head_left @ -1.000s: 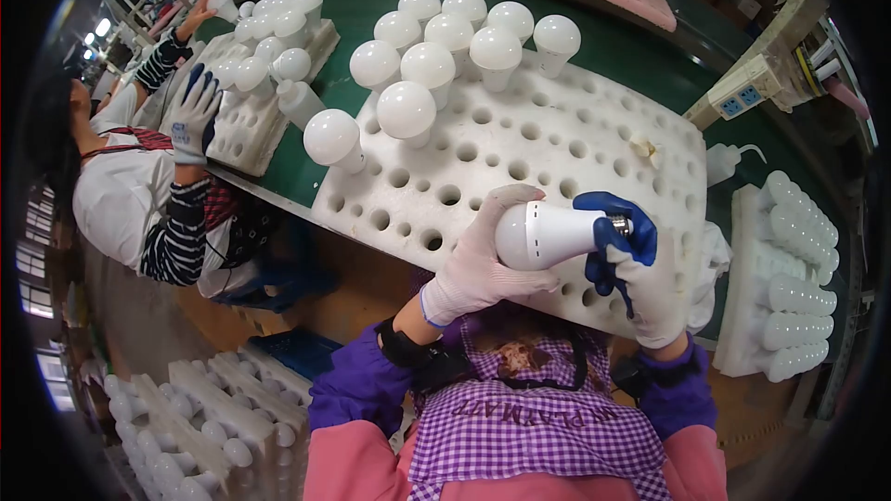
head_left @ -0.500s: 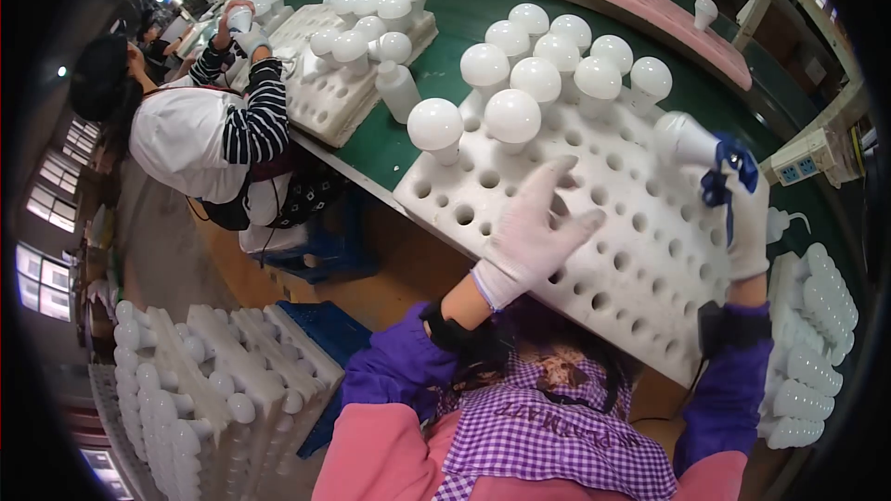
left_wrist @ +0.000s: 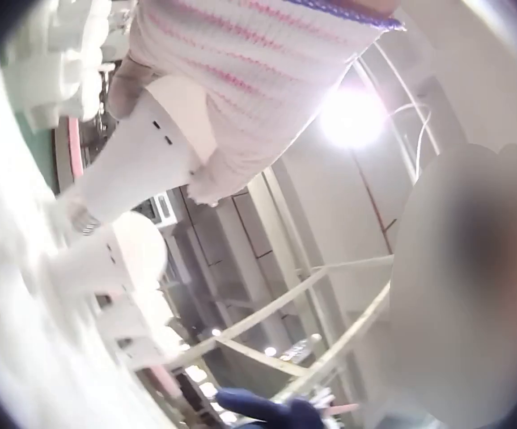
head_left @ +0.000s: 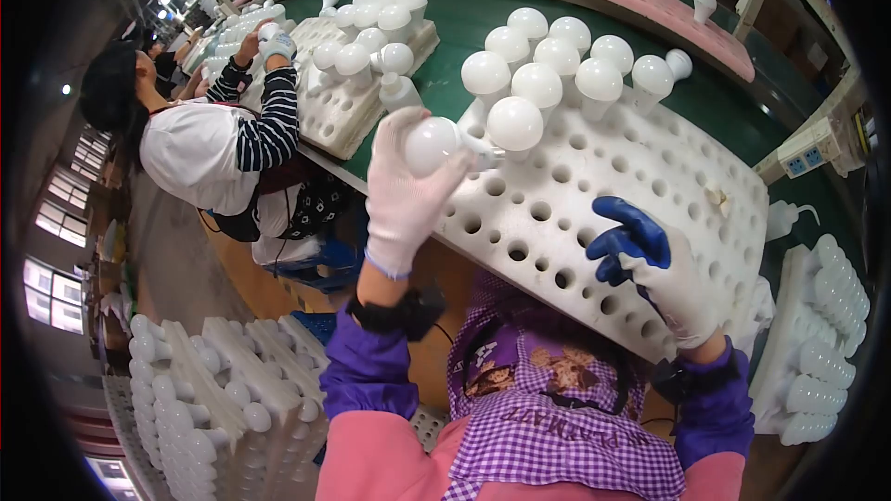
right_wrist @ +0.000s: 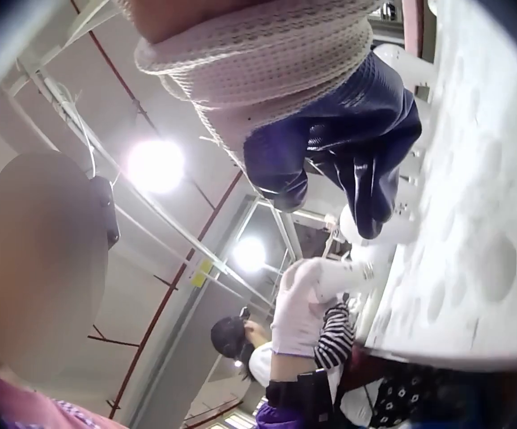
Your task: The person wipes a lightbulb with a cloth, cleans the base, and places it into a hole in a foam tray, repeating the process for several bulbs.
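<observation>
Now, your left hand (head_left: 404, 204) grips one bulb (head_left: 432, 147) at the left edge of the foam tray (head_left: 682, 153).
The bulb's long axis runs sideways, its metal base (left_wrist: 82, 218) pointing right, over the tray; your right hand (head_left: 664, 269) is farther away, holding nothing, fingers loosely bent.

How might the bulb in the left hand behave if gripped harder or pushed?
The bulb would likely roll if pushed while lying on its side, being round-headed. Its smooth, shiny surface may slip a little against the gloved left hand. It looks stiff, showing no dent in that grip.
</observation>
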A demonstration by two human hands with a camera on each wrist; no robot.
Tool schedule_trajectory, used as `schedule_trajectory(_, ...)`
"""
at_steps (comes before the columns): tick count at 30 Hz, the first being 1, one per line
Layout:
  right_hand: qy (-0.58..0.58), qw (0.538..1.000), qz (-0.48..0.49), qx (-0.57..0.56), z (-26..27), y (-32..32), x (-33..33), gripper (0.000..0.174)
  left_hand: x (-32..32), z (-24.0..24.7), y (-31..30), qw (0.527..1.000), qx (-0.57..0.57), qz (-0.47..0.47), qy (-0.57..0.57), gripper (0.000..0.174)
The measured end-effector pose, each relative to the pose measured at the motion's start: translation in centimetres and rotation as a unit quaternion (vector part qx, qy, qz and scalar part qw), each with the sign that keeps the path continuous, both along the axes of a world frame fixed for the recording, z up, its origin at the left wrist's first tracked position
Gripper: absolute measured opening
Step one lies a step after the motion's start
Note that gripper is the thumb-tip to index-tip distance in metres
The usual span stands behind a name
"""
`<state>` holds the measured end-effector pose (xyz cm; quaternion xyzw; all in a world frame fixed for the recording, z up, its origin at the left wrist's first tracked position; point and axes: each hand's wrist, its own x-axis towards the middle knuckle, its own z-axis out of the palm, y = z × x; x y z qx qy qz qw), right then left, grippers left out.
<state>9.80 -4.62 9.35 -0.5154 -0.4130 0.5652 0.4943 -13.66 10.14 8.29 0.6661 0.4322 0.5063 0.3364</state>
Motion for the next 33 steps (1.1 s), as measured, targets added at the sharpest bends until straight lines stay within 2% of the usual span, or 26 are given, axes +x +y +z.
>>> schedule_trajectory(2,0.013,1.0,0.0,-0.021,-0.5,0.0,-0.7,0.043,0.7,-1.4,-2.6,0.979,-0.075,-0.102,-0.162,0.064)
schedule_trajectory(3,0.062,0.998,0.009,-0.005,-1.3,0.2,-0.8,0.045,1.7,-2.1,-4.0,0.948,-0.11,-0.153,-0.257,0.067)
schedule_trajectory(4,0.11,0.994,0.016,0.011,-1.7,0.3,-0.7,0.049,2.5,-2.6,-5.2,0.933,-0.136,-0.167,-0.288,0.069)
schedule_trajectory(6,0.102,0.995,0.004,-0.015,-1.6,0.3,-0.6,0.051,4.0,-3.9,-7.1,0.896,-0.175,-0.191,-0.359,0.072)
schedule_trajectory(7,0.097,0.995,-0.003,-0.038,-1.5,0.2,-0.7,0.054,4.0,-4.1,-7.5,0.872,-0.233,-0.227,-0.366,0.078)
schedule_trajectory(10,0.082,0.995,-0.035,-0.034,-0.5,-0.6,-0.9,0.047,4.6,-5.1,-7.9,0.846,-0.287,-0.251,-0.372,0.086)
schedule_trajectory(12,0.072,0.995,-0.069,-0.027,-0.7,-1.0,-0.8,0.041,4.9,-5.5,-7.8,0.861,-0.248,-0.317,-0.311,0.089)
schedule_trajectory(13,0.072,0.994,-0.071,-0.029,-0.6,-1.2,-0.8,0.041,5.0,-5.4,-7.9,0.86,-0.25,-0.318,-0.311,0.089)
schedule_trajectory(15,0.055,0.994,-0.09,-0.042,-0.1,-1.4,-0.9,0.038,5.2,-5.0,-8.1,0.879,-0.245,-0.331,-0.24,0.089)
schedule_trajectory(22,0.061,0.99,-0.103,-0.071,-0.5,-1.5,-0.6,0.035,5.6,-5.0,-8.8,0.908,-0.237,-0.285,-0.192,0.083)
schedule_trajectory(24,0.037,0.994,-0.096,-0.032,-0.3,-1.7,-0.8,0.032,5.6,-5.6,-8.7,0.907,-0.235,-0.291,-0.192,0.08)
schedule_trajectory(28,0.015,0.995,-0.091,-0.025,0.1,-2.1,-1.2,0.032,5.5,-4.9,-8.7,0.89,-0.275,-0.296,-0.211,0.078)
schedule_trajectory(30,0.017,0.996,-0.087,-0.016,-0.2,-2.3,-1.1,0.033,5.4,-5.4,-8.4,0.914,-0.209,-0.31,-0.157,0.076)
schedule_trajectory(33,0.01,0.996,-0.085,0.0,-0.6,-2.6,-1.0,0.034,5.7,-5.0,-8.6,0.902,-0.235,-0.304,-0.199,0.073)
